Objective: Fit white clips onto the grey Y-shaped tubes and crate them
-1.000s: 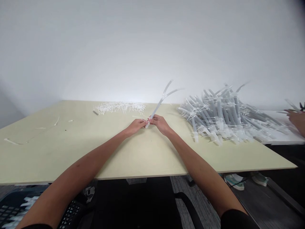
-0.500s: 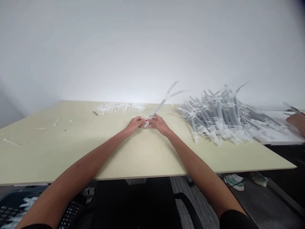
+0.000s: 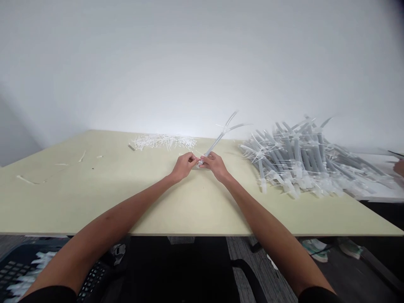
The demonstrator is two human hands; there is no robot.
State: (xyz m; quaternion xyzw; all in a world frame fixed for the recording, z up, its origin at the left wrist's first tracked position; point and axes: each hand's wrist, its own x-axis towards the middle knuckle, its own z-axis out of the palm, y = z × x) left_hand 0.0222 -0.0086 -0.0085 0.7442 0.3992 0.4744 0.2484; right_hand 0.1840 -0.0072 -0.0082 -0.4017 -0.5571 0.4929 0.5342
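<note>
Basket, far left: white pieces (image 3: 42,259) are held in a dark lattice basket (image 3: 11,269), below the edge of the worktop (image 3: 101,202).
Strips, left: a few loose white strips (image 3: 82,156) are scattered, well apart from the hands.
Ties, rear: a spread pile of thin white ties (image 3: 164,141) is laid near the wall; 1 small grey piece (image 3: 131,147) is seen at its left end.
Left hand: fingertips of the left hand (image 3: 183,167) are brought together on the tube's lower end; whether a tie is pinched too cannot be told.
Forked tube, centre: the forked tube (image 3: 214,144) is held tilted above the worktop, its 2 branches pointed up and rightward.
Right hand: the right hand (image 3: 217,166) is clamped on the same tube, just beside the left.
Progress: thin strands are seen at the fork, so that joint is judged fastened; the lower end is judged unfinished.
Heap, right: many similar tubes (image 3: 293,158) are stacked, thin tails left sticking out, seemingly untrimmed.
Far right: a co-worker's hand (image 3: 399,167) is partly seen, blurred, near a dark tool (image 3: 396,154).
</note>
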